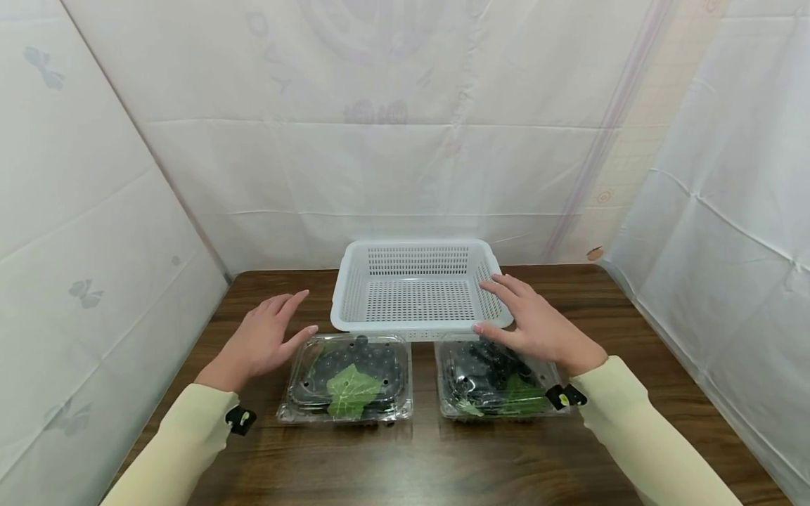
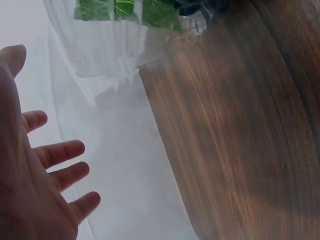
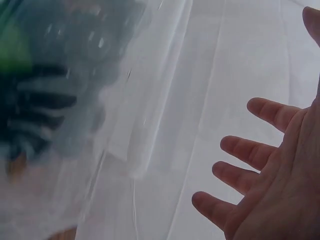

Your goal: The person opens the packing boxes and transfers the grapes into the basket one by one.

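Two clear plastic clamshell boxes of dark grapes lie side by side on the table, a left box (image 1: 380,365) and a right box (image 1: 484,372). A green leaf (image 1: 354,390) shows through the left lid, and greenery (image 1: 522,393) through the right one. My left hand (image 1: 256,344) is spread beside the left box, thumb tip near its upper left corner, holding nothing. My right hand (image 1: 541,323) reaches over the back of the right box, its fingers overlapping the basket's right rim in the head view. Its palm holds nothing in the right wrist view.
Behind the boxes stands a white perforated plastic basket (image 1: 338,316) with nothing in it. A dark wood-grain table (image 1: 405,464) lies underneath. Pale sheeting (image 1: 380,176) hangs behind and on both sides. Each wrist carries a small black device on the sleeve cuff.
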A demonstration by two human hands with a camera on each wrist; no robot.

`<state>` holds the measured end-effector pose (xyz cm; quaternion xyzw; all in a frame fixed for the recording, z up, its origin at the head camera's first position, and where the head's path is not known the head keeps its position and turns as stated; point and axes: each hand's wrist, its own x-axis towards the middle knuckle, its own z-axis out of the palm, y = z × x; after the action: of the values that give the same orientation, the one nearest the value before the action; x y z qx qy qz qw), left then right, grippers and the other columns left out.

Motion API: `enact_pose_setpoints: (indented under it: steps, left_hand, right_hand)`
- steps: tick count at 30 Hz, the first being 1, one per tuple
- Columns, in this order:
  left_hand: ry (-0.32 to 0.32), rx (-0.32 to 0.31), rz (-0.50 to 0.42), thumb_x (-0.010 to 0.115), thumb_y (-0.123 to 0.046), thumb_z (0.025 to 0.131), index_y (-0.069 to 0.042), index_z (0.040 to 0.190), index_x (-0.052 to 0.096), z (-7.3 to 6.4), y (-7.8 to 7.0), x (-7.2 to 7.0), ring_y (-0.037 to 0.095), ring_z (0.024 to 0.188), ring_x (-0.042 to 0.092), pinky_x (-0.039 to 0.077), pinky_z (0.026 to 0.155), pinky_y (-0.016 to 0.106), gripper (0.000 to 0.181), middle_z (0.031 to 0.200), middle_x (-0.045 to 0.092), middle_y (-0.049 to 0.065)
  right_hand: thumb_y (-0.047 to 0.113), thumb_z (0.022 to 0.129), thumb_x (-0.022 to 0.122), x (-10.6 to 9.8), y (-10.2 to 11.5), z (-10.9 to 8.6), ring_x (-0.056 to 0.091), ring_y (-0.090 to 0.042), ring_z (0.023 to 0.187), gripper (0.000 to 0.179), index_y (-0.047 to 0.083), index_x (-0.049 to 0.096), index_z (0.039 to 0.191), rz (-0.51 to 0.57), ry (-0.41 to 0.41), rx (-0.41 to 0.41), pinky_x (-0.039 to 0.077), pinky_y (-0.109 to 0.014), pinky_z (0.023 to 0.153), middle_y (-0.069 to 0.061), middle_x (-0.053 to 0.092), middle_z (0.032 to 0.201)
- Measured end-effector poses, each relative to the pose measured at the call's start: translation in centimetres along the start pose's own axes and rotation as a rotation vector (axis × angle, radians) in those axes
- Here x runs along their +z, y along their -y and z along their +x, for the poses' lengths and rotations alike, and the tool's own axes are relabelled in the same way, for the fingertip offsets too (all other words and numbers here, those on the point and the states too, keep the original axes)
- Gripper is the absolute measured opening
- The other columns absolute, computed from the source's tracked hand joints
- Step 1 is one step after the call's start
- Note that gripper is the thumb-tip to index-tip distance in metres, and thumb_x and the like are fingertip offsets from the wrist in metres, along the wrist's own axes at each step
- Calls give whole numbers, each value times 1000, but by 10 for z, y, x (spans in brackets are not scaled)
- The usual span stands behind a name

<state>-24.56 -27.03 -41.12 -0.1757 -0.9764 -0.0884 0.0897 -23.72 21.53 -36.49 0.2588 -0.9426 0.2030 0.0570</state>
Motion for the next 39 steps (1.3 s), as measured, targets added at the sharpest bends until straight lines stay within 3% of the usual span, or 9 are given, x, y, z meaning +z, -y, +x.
enact_pose_setpoints:
  steps: [6,16,25,34,39]
  left_hand:
    - [-22,-1,-43,48,-55,104,-10,161,30,-9,-3,-4,49,140,42,36,111,70,75,152,45,27]
    - [80,-74,-122,46,-58,105,-7,157,38,-25,-9,3,53,136,47,42,104,70,74,149,49,29]
    - [121,-122,-143,45,-62,103,-1,155,39,-32,-5,10,47,130,56,46,101,67,80,145,55,28]
    - [152,-145,-364,47,-53,106,3,152,40,-30,2,20,38,115,66,55,94,57,73,129,66,21]
    - [170,-161,-413,49,-50,107,5,149,43,-30,1,24,37,116,66,56,93,54,70,128,66,21]
  right_hand:
    - [62,95,62,7,17,-4,27,-34,155,84,20,34,161,74,30,-1,39,-61,115,-8,24,169]
    - [63,95,62,26,42,-7,33,-28,154,81,26,32,161,159,74,-54,41,-57,115,-3,28,168]
    - [65,94,62,44,50,-7,30,-26,155,83,26,34,161,190,134,-67,37,-56,119,-2,30,167]
    - [72,92,58,60,65,3,33,-26,154,84,24,39,158,153,160,-112,37,-53,120,-4,31,167]
    - [73,91,58,67,70,6,35,-26,153,84,22,43,156,147,152,-135,38,-52,119,-3,33,166]
